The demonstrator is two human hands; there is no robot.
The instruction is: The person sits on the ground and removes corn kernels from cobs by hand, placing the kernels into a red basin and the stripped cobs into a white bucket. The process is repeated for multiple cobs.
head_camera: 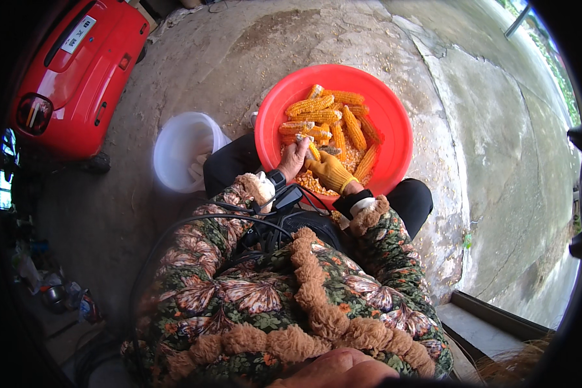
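Observation:
Over a red plastic basin point(388, 160) on my lap, my bare left hand point(293, 157) grips a partly shelled corn cob point(315, 151). My right hand point(331, 170), in a yellow knitted glove, closes around the same cob from the other side. The fingers hide much of it. Whole ears of yellow corn point(353, 127) are piled in the basin beyond my hands. Loose kernels point(314, 183) lie under and around them. A dark grey-brown object point(331, 150), too small to identify, shows just past the glove.
A white plastic bucket point(162, 153) with several bare cobs point(196, 167) stands left of my knee. Black cables point(213, 217) cross my lap. A red car point(82, 82) is parked at the upper left. Kernels are scattered over the cracked concrete floor point(213, 87).

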